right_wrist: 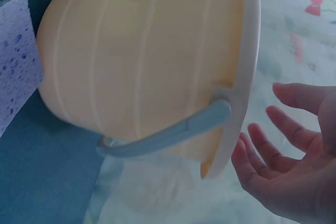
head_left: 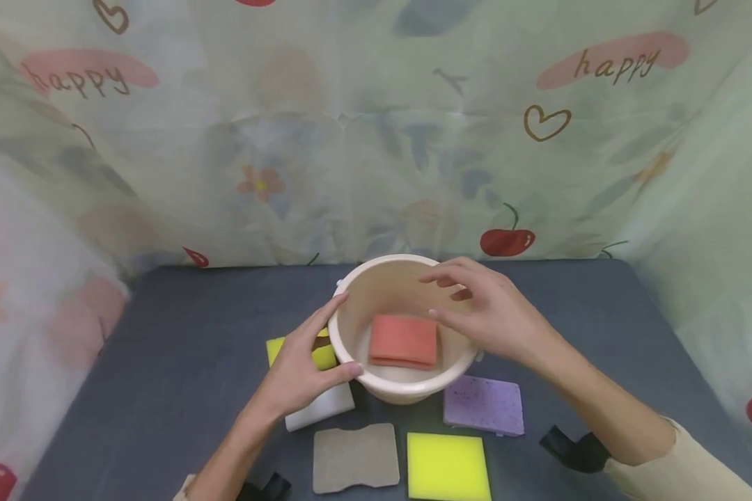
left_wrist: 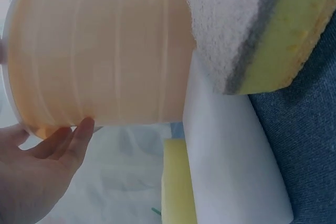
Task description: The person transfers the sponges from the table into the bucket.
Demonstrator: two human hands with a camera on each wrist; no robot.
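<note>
A cream bucket (head_left: 403, 385) stands on the dark table, an orange-red sponge-like block (head_left: 403, 341) lying inside on its bottom. My left hand (head_left: 297, 372) grips the bucket's left rim, thumb at the front edge and fingers along the side; in the left wrist view its fingertips press the outer wall below the rim. Over the right side of the opening hovers my right hand (head_left: 491, 306), fingers loosely bent and holding nothing. The right wrist view has this hand (right_wrist: 294, 156) just beyond the rim, near the bucket's blue-grey handle (right_wrist: 168, 135).
Close right of the bucket lies a purple sponge (head_left: 484, 405). Nearer me are a grey notched sponge (head_left: 356, 459) and a flat yellow sponge (head_left: 448, 465). A white block (head_left: 321, 409) and another yellow sponge (head_left: 323, 357) sit left, partly behind my left hand. A printed curtain (head_left: 376, 174) hangs behind.
</note>
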